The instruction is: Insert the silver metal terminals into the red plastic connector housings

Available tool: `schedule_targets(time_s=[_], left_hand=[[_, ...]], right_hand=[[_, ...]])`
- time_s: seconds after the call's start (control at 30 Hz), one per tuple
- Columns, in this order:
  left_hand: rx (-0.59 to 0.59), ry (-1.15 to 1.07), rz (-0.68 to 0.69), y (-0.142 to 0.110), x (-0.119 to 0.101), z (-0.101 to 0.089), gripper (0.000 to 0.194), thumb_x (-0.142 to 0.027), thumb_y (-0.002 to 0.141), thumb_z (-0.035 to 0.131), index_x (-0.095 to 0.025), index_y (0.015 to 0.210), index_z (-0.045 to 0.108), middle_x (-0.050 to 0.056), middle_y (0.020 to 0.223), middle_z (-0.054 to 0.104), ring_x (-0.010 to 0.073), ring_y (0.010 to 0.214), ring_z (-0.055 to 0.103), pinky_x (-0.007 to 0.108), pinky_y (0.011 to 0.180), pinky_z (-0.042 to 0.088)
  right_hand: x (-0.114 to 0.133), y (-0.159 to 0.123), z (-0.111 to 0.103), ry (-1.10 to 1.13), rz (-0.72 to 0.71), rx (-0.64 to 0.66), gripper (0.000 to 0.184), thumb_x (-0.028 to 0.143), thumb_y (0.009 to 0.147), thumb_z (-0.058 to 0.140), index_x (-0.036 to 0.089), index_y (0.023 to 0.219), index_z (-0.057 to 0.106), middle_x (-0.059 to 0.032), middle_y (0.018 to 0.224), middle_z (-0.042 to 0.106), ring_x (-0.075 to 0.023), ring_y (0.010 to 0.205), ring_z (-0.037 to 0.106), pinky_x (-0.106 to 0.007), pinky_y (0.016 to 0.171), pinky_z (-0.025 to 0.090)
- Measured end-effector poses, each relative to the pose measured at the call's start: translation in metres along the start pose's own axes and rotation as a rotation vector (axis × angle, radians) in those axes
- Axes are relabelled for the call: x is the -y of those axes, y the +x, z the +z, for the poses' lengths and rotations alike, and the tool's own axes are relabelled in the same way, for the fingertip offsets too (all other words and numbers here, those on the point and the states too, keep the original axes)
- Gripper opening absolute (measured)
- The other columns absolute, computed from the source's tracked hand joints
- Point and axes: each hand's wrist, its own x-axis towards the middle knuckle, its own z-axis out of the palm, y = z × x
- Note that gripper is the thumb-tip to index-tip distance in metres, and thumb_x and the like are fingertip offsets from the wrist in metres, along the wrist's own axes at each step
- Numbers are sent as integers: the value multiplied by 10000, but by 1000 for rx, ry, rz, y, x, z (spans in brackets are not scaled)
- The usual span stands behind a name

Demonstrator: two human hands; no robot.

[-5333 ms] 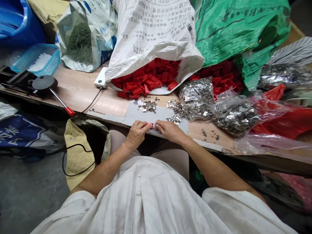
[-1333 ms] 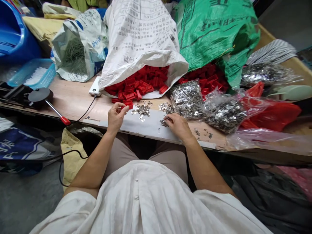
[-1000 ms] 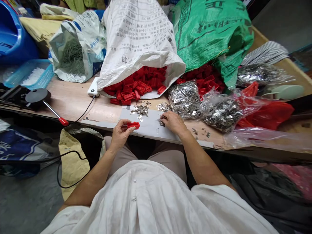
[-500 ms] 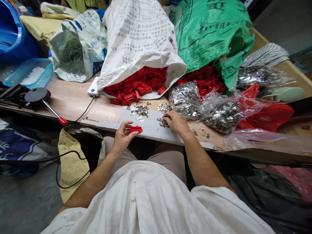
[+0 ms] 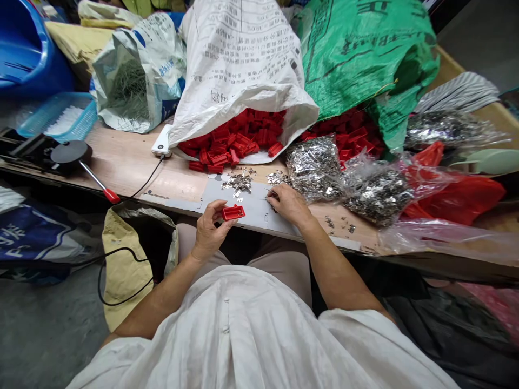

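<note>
My left hand (image 5: 213,227) grips a red plastic housing (image 5: 233,213) by its left end between thumb and fingers, above the table's front edge. The housing's open side faces up, with small details inside too small to tell. My right hand (image 5: 288,204) is pinched over the grey sheet (image 5: 253,208), with a thin bit of metal showing at its fingertips. Small metal pieces (image 5: 238,183) lie in a loose pile between the hands, and another small heap (image 5: 277,177) sits just beyond my right fingers.
A white sack (image 5: 243,59) spills red housings (image 5: 227,143); a green sack (image 5: 365,59) holds more. Clear bags of metal pieces (image 5: 314,167) stand at right. A lever with a red handle (image 5: 110,195), a white power strip (image 5: 162,141) and a blue basket (image 5: 83,121) are at left.
The red housing in my left hand has tilted, showing more of its inside. My right hand has turned slightly, its fingers now covering the metal pieces beneath. The whole view has shifted a little.
</note>
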Motion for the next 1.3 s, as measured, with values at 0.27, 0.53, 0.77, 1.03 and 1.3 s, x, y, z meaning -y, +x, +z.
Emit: schedule_targets(time_s=[0.27,0.53,0.77,1.03,1.3], left_hand=[[-1,77,52,-4,-2,3,444,-298,754,737,-244,1150,544,38,1078,642,170,939,673,323,890,554],[126,-180,-117,-2,3,1,548,-290,675,809,-224,1121,498,29,992,641,171,932,680,311,861,555],[85,-29,-29,-7,-4,1,500,-295,693,794,-233,1117,535,43,1055,656,175,912,683,339,887,555],[129,-129,-89,-6,-7,3,440,-296,649,827,-211,1005,583,29,962,675,175,877,677,344,877,547],[346,-798,-650,-2,-13,10,421,-402,735,758,-198,1078,623,45,927,684,187,841,695,353,780,581]], right_hand=[[7,1,0,-55,10,-14,185,329,884,541,209,871,681,-87,942,657,-212,846,580,-315,738,420],[4,9,-5,46,-148,99,163,219,866,564,234,977,683,-57,999,684,-196,905,599,-296,800,423],[8,14,5,53,-163,79,111,211,858,547,221,878,656,-56,925,670,-193,862,581,-289,765,412],[24,2,3,492,-98,19,158,334,849,561,208,903,639,-26,850,657,-148,702,527,-269,664,387],[58,-17,14,1001,11,3,238,442,839,580,206,835,605,39,659,522,-102,569,434,-239,559,366]])
